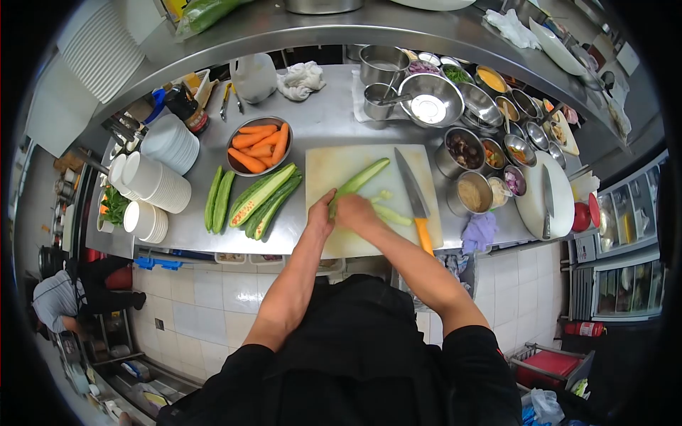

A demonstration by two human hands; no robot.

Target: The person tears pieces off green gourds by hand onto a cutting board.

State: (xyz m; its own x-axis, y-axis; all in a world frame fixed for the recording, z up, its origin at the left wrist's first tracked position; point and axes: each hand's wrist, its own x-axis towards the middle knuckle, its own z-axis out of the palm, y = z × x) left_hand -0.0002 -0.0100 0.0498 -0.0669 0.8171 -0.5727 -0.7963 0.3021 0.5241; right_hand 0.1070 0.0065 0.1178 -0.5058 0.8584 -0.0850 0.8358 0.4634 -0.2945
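Observation:
Over the left part of a white cutting board (323, 160), my left hand (323, 211) is closed round the near end of a long green cucumber (366, 176). My right hand (355, 211) is closed against the same end, blurred; whatever is between its fingers is hidden. Pale green peel strips (394, 216) lie right of my right hand. A knife with a yellow handle (424, 236) rests on the board's right side, its blade pointing away from me. Left of the board lie cut green cucumbers (263, 197) showing seeds, and two slim whole green ones (219, 200).
A bowl of carrots (260, 146) stands behind the cucumbers. Stacked white tubs (156, 183) are at the left. Metal bowls (431, 101) and pots of ingredients crowd the right. A steel shelf (284, 30) spans the far side. Another person (60, 298) bends at the far left.

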